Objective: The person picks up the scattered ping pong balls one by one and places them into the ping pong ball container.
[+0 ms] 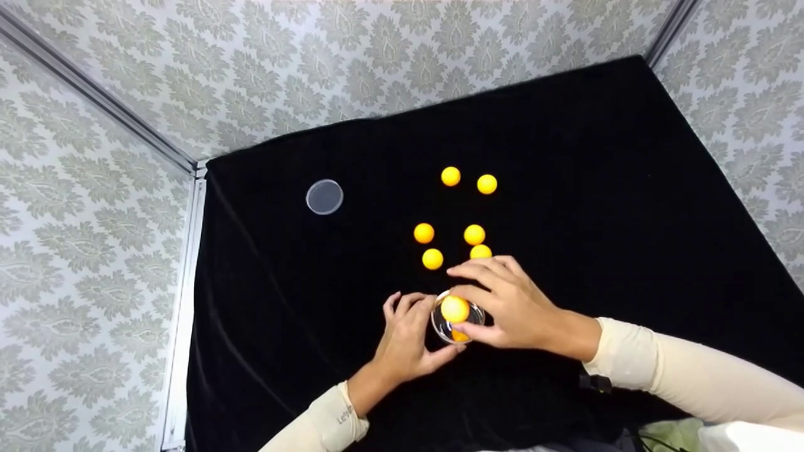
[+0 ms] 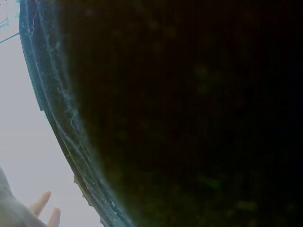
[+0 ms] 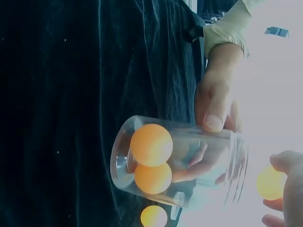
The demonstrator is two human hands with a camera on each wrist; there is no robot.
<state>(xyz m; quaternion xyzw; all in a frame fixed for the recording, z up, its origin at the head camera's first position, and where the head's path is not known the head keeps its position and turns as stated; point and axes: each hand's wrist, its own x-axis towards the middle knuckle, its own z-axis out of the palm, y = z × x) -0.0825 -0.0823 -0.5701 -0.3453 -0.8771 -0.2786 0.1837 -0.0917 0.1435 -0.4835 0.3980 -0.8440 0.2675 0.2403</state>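
My left hand [image 1: 405, 339] grips a clear jar [image 3: 187, 139] by its side, fingers and thumb around it near the threaded mouth. Two orange ping-pong balls [image 3: 151, 145] lie at the jar's bottom in the right wrist view. Over the open mouth, my right hand [image 1: 515, 311] pinches another ping-pong ball [image 1: 455, 309] between thumb and fingers. That ball is just outside the rim in the right wrist view. In the left wrist view, dark cloth fills most of the picture, with fingertips [image 2: 42, 203] at the lower left.
Several loose ping-pong balls [image 1: 474, 235] lie on the black cloth [image 1: 597, 188] beyond the hands, one partly hidden by my right fingers. A round, clear lid-like disc [image 1: 325, 197] rests at the far left. Patterned walls [image 1: 389, 56] border the table's back and sides.
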